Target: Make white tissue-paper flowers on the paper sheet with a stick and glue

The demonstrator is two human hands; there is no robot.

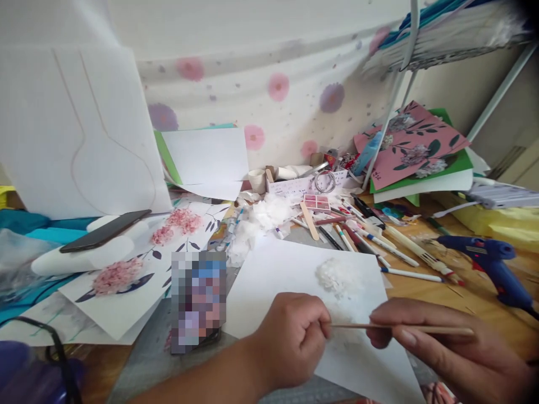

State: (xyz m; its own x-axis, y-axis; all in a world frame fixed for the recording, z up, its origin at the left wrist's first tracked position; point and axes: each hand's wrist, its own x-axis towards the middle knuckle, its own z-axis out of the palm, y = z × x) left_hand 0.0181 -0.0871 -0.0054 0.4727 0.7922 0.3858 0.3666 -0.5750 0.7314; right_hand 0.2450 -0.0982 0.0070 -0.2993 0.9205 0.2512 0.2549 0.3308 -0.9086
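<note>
Over the white sheet (261,286), my left hand (295,339) is closed in a fist around the left end of a thin wooden stick (351,325). From the right, my right hand (442,342) pinches the same stick between thumb and fingers, its other end lying across the hand. The stick is nearly level. Just beyond the hands, a round cluster of white petal-like pieces (337,276) lies on the sheet. Whether anything small is at the stick's left end is hidden by my left fingers.
A blue glue gun (484,252) lies at the right, near scattered pens (387,247). White tissue (269,213) is heaped behind the sheet. Pink flower artwork (118,275) and a dark phone (105,231) are at the left. A pixelated object (199,303) sits beside the sheet.
</note>
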